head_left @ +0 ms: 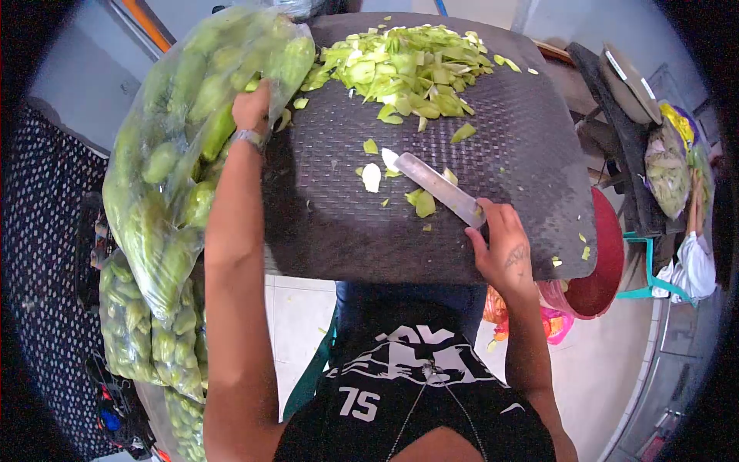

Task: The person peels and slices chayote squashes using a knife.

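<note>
My left hand (252,109) is at the mouth of a large clear plastic bag (127,192). Its fingers are curled round a green mango (251,85), only a small part of which shows. More green mangoes (218,132) fill the bag. My right hand (504,240) grips a knife by its handle, which the fingers hide. The broad knife blade (439,189) points up and left, low over the dark woven-pattern table (331,231). By the blade lie a white piece (372,178) and several green slices (422,202).
A heap of pale green slices (408,69) covers the table's far side. More filled bags (123,323) stand at lower left. A red tub (604,254) is beside the table's right edge. Further right are a teal stool (635,269) and another person's arm (695,204).
</note>
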